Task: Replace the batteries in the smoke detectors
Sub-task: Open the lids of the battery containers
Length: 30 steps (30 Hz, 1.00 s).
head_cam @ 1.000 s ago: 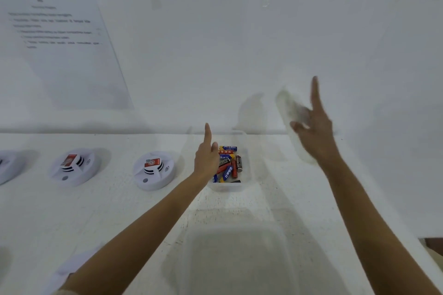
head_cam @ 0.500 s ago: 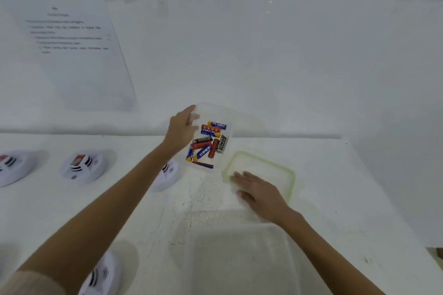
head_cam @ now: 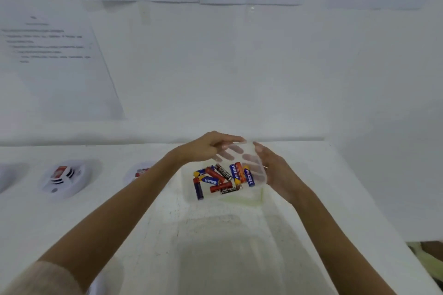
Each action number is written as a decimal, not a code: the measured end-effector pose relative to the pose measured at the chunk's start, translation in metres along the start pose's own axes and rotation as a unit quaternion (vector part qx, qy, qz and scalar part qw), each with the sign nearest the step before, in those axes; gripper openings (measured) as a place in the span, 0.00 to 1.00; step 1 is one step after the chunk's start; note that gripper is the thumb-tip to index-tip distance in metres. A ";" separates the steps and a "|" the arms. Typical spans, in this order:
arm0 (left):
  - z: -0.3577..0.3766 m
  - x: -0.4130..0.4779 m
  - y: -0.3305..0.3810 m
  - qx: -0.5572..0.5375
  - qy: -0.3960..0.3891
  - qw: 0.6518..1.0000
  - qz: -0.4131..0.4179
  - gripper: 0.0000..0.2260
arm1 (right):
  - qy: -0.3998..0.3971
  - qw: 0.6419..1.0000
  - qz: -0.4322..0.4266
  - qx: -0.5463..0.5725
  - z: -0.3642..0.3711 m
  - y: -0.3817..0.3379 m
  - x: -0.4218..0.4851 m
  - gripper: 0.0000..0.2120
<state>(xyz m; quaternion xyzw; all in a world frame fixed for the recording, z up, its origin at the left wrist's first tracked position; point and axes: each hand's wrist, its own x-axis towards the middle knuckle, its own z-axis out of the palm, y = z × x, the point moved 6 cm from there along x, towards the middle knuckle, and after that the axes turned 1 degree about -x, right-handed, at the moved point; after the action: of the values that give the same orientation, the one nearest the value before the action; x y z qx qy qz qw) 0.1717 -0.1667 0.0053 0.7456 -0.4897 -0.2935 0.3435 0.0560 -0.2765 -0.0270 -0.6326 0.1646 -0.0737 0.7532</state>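
A clear plastic box [head_cam: 189, 189] with several batteries [head_cam: 221, 178] in red, blue and black is held above the white table [head_cam: 96, 218], over its yellow-green lid [head_cam: 249, 201]. My left hand [head_cam: 206, 148] grips the box's far left rim, fingers curled over the edge. Along the right wall my right hand [head_cam: 273, 170] holds the box, its fingers showing through the plastic. An open white smoke detector [head_cam: 66, 179] lies at the left. A second smoke detector [head_cam: 139, 172] is partly hidden behind my left forearm.
A large empty clear tub [head_cam: 230, 254] stands near the table's front edge, below the box. Another detector's edge [head_cam: 7, 177] shows at far left. Printed sheets [head_cam: 55, 62] hang on the wall behind. The table's right edge [head_cam: 374, 211] drops off nearby.
My right hand left the lid on the table and took hold of the battery box's right side. The box moved right and toward me, above the lid.
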 end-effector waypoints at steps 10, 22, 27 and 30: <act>0.013 -0.003 -0.040 0.120 0.141 0.980 -0.078 0.21 | 0.239 0.953 -0.049 -0.180 -0.002 0.025 -0.007 0.22; 0.019 -0.029 -0.068 -0.213 0.260 0.921 -0.198 0.21 | 0.301 0.942 -0.053 -0.137 0.009 0.030 -0.007 0.22; 0.014 -0.036 -0.073 -0.184 0.371 0.888 -0.202 0.13 | 0.214 0.966 -0.029 -0.142 0.005 0.027 0.012 0.20; 0.017 -0.036 -0.069 -0.141 0.397 0.886 -0.194 0.11 | 0.187 0.973 -0.010 -0.136 0.007 0.027 0.022 0.18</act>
<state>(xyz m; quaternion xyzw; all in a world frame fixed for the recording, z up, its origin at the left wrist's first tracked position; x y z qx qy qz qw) 0.1826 -0.1173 -0.0567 0.8235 -0.1116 -0.0993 0.5473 0.0766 -0.2721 -0.0558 -0.7061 0.3047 -0.1745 0.6150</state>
